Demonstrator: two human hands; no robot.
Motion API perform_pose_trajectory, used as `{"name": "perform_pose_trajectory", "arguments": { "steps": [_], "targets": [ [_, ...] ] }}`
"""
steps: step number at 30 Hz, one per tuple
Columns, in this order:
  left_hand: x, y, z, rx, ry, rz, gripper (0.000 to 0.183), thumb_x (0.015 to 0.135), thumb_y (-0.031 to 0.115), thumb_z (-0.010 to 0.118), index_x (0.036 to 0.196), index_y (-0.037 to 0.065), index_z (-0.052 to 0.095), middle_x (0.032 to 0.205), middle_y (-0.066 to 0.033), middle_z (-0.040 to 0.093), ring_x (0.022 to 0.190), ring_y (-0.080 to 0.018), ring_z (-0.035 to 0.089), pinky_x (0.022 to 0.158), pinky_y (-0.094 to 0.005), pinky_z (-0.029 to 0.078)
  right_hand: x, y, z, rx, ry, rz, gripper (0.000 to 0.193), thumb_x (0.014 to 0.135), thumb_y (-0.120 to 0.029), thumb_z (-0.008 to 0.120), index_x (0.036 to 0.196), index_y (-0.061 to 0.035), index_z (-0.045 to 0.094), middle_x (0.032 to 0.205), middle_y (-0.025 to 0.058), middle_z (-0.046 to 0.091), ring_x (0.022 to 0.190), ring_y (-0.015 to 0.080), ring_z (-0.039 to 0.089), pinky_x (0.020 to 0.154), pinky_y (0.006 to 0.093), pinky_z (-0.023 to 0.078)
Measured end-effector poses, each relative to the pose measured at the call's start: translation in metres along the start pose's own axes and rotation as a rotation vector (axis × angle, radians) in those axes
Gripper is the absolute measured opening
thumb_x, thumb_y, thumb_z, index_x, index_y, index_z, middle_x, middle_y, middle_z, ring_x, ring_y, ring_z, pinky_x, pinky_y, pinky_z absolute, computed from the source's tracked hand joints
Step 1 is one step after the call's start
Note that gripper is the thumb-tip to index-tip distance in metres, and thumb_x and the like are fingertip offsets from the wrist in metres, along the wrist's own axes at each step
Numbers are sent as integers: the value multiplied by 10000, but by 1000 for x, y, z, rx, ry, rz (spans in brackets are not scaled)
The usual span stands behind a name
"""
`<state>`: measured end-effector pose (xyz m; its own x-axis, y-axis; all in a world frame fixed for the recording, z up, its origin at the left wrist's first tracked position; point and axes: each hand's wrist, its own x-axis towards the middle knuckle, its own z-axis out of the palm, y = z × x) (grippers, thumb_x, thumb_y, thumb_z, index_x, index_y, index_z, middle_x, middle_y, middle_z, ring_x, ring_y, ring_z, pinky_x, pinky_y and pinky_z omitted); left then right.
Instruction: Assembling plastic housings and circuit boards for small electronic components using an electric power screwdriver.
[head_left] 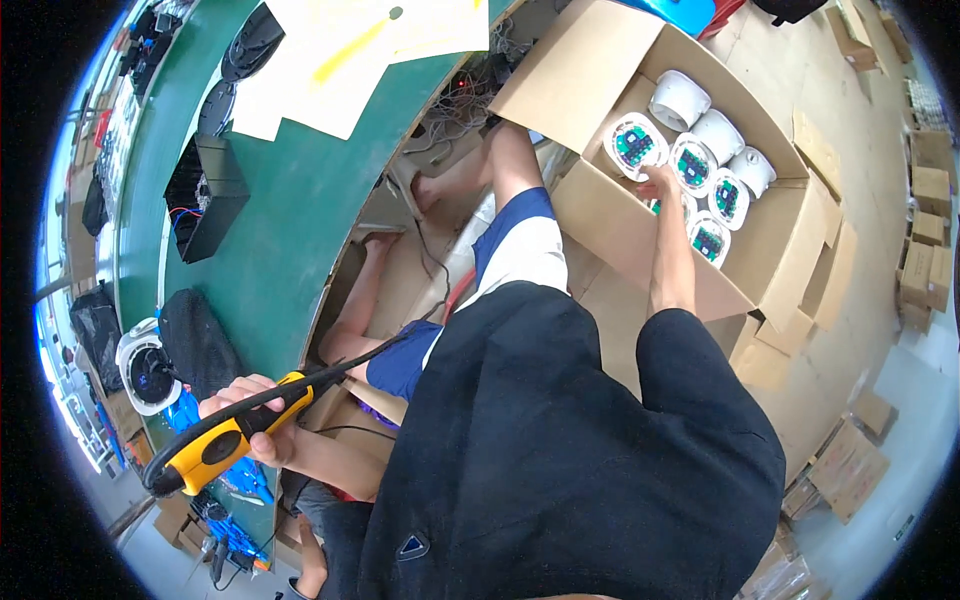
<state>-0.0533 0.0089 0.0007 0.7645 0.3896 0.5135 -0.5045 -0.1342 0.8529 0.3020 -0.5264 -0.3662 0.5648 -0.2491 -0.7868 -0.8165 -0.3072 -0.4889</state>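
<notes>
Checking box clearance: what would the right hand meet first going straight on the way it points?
The leftmost white housing; the right hand seems to be at its rim, perhaps touching, though depth is hard to judge.

Green tabletop point(310, 215) is occupied: white sheets point(345, 75) laid at far end, round black parts point(252, 45) beside them, open black box point(215, 205) set nearer, dark cloth-like item point(197, 330) placed nearer still.

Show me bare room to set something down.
Green tabletop: a bare stretch bordered by white sheets, black open box, dark cloth and its right edge. Cardboard carton: a gap lower-right of the white round housings. Crowded: those housings, and around the white-rimmed unit.
</notes>
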Motion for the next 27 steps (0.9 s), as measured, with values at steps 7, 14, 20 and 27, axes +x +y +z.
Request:
{"name": "perform_pose_trajectory", "arguments": {
  "steps": [7, 14, 20, 27],
  "targets": [
    [11, -16, 9, -91, 59, -22, 532, 807, 245, 828, 1193, 81, 501, 971, -61, 618, 708, -169, 576, 660, -311, 486, 38, 13, -22, 478, -226, 94, 373, 862, -12, 612, 1183, 137, 493, 958, 263, 638, 767, 292, 695, 713, 311, 618],
    [13, -11, 29, -55, 235, -87, 595, 793, 140, 812, 1268, 44, 467, 1025, -152, 645, 764, -224, 651, 687, -342, 556, 24, 37, -33, 593, -151, -407, 317, 900, -86, 665, 1182, -15, 539, 1029, 80, 638, 884, 224, 656, 731, 380, 584],
    [24, 3, 37, -107, 178, -10, 584, 713, 26, 854, 1197, 10, 527, 999, -180, 675, 807, -241, 692, 683, -333, 586, -44, 19, -134, 430, -182, -574, 342, 920, -101, 642, 1233, -80, 505, 1017, 88, 631, 843, 150, 640, 677, 272, 551],
    [-14, 31, 55, -199, 321, -56, 579, 725, 223, 897, 1159, 41, 560, 948, -199, 688, 740, -218, 681, 653, -299, 569, -308, -122, -54, 390, -118, -761, 594, 925, 15, 613, 1457, -66, 361, 1029, 137, 656, 613, 96, 594, 426, 188, 418]
  ]
}}
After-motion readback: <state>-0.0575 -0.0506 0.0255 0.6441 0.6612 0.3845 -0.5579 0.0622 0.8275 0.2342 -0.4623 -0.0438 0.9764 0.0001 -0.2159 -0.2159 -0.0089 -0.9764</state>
